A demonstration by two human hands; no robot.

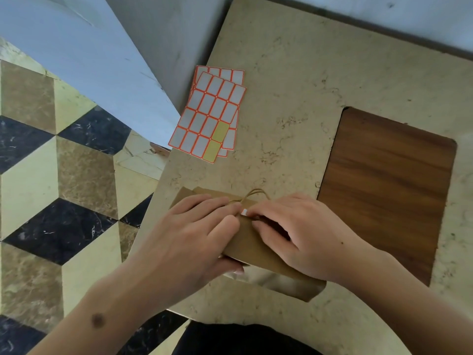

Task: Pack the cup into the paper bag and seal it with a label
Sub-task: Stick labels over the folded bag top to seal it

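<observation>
The paper bag [258, 249] lies flat on its side on the beige marbled surface [294, 98], near the front edge, with its mouth end folded over and its twine handles [256, 194] looping out beyond the fold. The cup is not visible; whether it is inside the bag cannot be told, as the brown paper hides the contents.

The left hand [194, 231] grips the bag's left part: the fingers are curled over the top of the folded edge and the thumb is wrapped underneath the near side. The right hand [294, 234] rests on the bag's right part, its fingers bent and pressing down at the fold. A small white label [243, 212] shows between the fingertips of both hands, lying on the fold beside the handle roots; most of it is covered, so how far it adheres cannot be told.

Two overlapping label sheets [210, 114], white labels with orange borders, lie on the surface well beyond the bag, by the left edge. The top sheet shows two yellow gaps where labels are missing.

A dark wood-grain inset panel [389, 190] sits in the surface to the right, apart from the bag. Patterned floor tiles [51, 175] are visible at left.
</observation>
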